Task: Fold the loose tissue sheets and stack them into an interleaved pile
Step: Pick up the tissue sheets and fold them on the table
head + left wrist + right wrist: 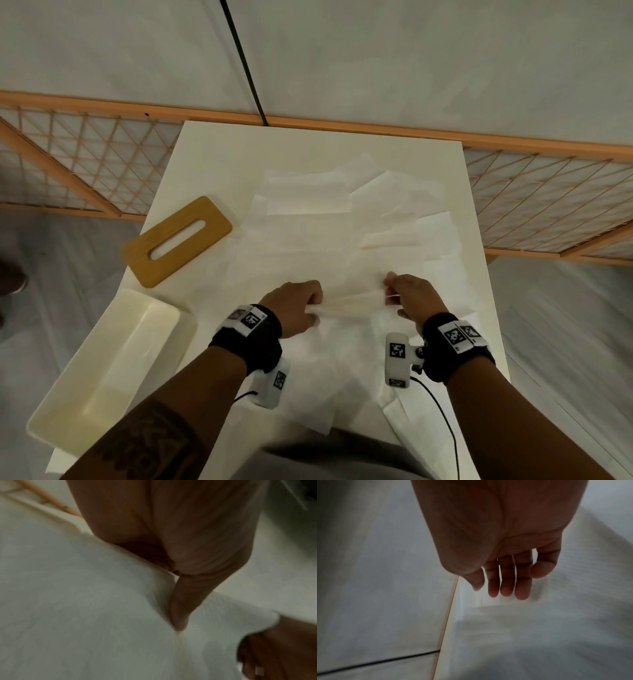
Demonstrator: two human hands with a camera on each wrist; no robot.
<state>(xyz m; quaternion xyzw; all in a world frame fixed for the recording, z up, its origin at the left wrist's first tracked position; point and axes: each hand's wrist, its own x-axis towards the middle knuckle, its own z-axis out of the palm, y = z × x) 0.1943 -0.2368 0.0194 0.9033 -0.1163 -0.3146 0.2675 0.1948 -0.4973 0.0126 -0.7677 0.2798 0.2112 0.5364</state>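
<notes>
Left hand (294, 306) and right hand (409, 298) each pinched one end of a tissue sheet (349, 303), fingers curled, sheet stretched thin and bunched just above loose white sheets (308, 205) littering the desk (212, 150).

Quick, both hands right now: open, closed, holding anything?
Left hand: closed, pinching one end of the tissue sheet.
Right hand: thumb and forefinger pinch the sheet's other end; remaining fingers extended.

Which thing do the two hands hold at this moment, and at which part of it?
One tissue sheet, stretched between them. The left hand pinches its left end; the right hand seems to hold its right end, though the grip is blurred.
</notes>
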